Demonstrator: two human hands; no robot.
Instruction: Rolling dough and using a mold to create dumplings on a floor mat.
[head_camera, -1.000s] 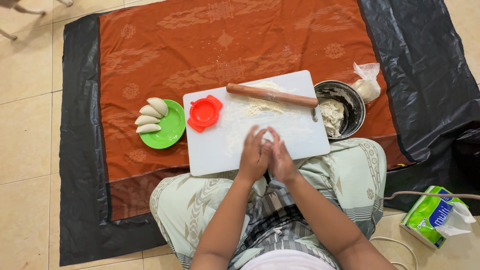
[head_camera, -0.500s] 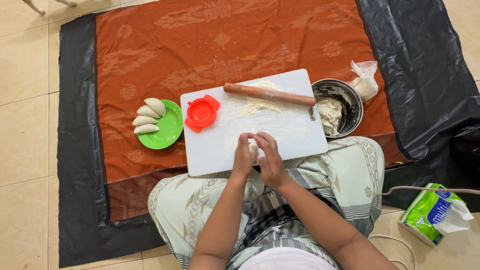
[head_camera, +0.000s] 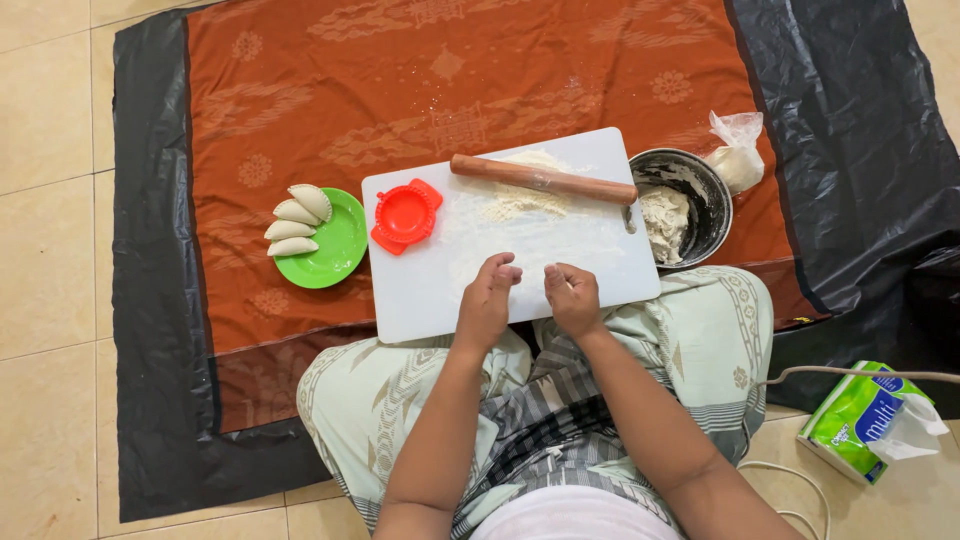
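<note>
My left hand (head_camera: 487, 300) and my right hand (head_camera: 572, 298) hover a little apart over the near edge of a white cutting board (head_camera: 420, 290). Both have curled, flour-dusted fingers, and any dough inside them is hidden. On the board lie a wooden rolling pin (head_camera: 543, 179), a patch of loose flour (head_camera: 520, 200) and a red hinged dumpling press (head_camera: 405, 214). A metal bowl (head_camera: 712, 200) with a lump of dough (head_camera: 662, 220) stands at the board's right edge.
A green plate (head_camera: 335, 255) with three folded dumplings (head_camera: 292, 222) sits left of the board. A tied plastic bag of flour (head_camera: 737, 160) lies behind the bowl. Everything rests on an orange patterned cloth (head_camera: 400, 80) over black plastic sheeting (head_camera: 150, 300). A green tissue pack (head_camera: 870, 420) lies on the tiled floor.
My hands were pressed together around a pale bit of dough over the board. They have since drawn apart and slid slightly toward me.
</note>
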